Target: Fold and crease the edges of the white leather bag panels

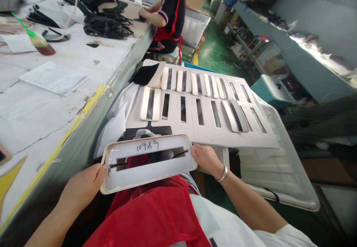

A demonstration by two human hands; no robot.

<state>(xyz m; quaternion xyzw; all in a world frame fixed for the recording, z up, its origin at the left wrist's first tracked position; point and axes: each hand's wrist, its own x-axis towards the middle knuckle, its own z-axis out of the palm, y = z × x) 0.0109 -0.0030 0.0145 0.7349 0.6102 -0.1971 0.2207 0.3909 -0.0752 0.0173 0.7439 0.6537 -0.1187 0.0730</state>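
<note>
Between my two hands I hold a shallow white tray-like frame (150, 178) with rounded corners and a long slot. Handwriting runs along its upper inner face, and dark strips show at both ends of the slot. My left hand (83, 184) pinches its left end; my right hand (205, 158) grips the right end. Beyond it lies a pale slotted board (178, 130). Several cream pieces with a dark central stripe sit on that board, among them a cream piece (150, 104) at the left and a tilted cream piece (235, 117) at the right.
A white-covered table (67, 128) edged with yellow tape runs along the left, bearing a paper sheet (52, 78), a green-tipped bottle (41, 44) and black strips (107, 26). A co-worker (170, 16) sits ahead at that table. A clear plastic bin (279, 165) stands beneath the board.
</note>
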